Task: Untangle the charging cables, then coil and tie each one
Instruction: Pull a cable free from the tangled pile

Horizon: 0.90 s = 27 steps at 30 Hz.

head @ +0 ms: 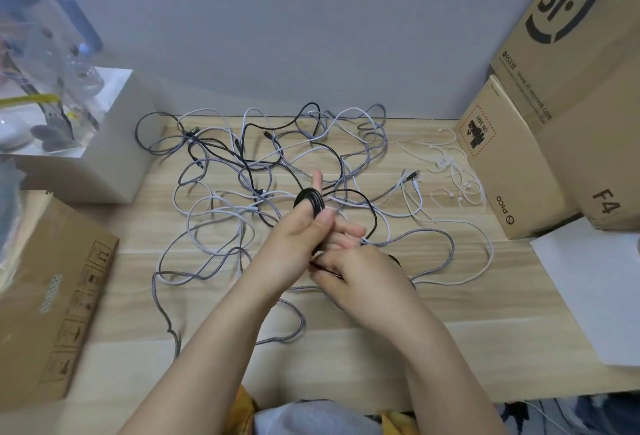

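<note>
A tangle of grey, white and black charging cables (263, 171) spreads over the wooden table (346, 358). My left hand (298, 233) holds a small coil of black cable (310, 202) wound around its fingers, raised above the tangle. My right hand (353, 264) pinches the loose black strand just below the coil. That strand loops out to the right of my hands over the table. A grey braided cable (426, 237) runs under and around both hands. Thin white ties (450, 171) lie at the right.
Cardboard boxes (512, 164) stand stacked at the right, with a white sheet (595, 289) in front of them. A flat cardboard box (52, 299) lies at the left. Behind it a white box (100, 143) carries a clear plastic bag (41, 81). A grey wall backs the table.
</note>
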Motion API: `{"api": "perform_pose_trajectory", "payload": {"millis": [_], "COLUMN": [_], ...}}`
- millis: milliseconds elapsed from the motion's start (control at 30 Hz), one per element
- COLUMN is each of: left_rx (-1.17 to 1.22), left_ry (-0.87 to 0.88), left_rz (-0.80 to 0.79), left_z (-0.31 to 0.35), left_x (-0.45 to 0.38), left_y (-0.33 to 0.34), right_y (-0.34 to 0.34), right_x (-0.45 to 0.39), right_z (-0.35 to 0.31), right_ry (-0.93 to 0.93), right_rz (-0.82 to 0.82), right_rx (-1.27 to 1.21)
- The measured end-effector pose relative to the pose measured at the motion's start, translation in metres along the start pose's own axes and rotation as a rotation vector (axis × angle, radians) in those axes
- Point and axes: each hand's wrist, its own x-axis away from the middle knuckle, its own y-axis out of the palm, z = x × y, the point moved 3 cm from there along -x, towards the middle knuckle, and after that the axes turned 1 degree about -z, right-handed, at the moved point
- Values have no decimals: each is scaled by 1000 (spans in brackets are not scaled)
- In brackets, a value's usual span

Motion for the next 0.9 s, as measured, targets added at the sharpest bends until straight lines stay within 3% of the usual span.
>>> {"api": "perform_pose_trajectory", "payload": {"millis": [67, 133, 300, 467, 567, 600, 667, 767, 900], "left_rx": [-281, -404, -265, 401, 915, 1033, 1067, 776, 503], "left_ry": [-29, -108, -254, -162, -53, -28, 29, 84, 97], "left_rz": [48, 63, -178, -331, -521, -512, -337, 54, 200], "left_z": [-1, -3, -3, 6, 19, 26, 34, 28, 15], "left_x": [3, 8, 18, 22, 20, 17, 11, 6, 3], "left_y": [-5, -8, -3, -5, 2, 0, -3, -5, -9], "right_y": [-7, -15, -25, -23, -8, -1, 11, 19, 19], "right_x": [4, 6, 3, -2, -9, -11, -12, -12, -9], "right_z": [0, 4, 21, 26, 24, 22, 22, 23, 17], "right_ry": [5, 33, -9, -121, -131, -116, -83, -21, -25], "right_rz": [31, 77, 442, 580, 361, 278, 168, 33, -35], "right_rx": [-40, -65, -419, -661, -850, -866, -768, -490, -268]}}
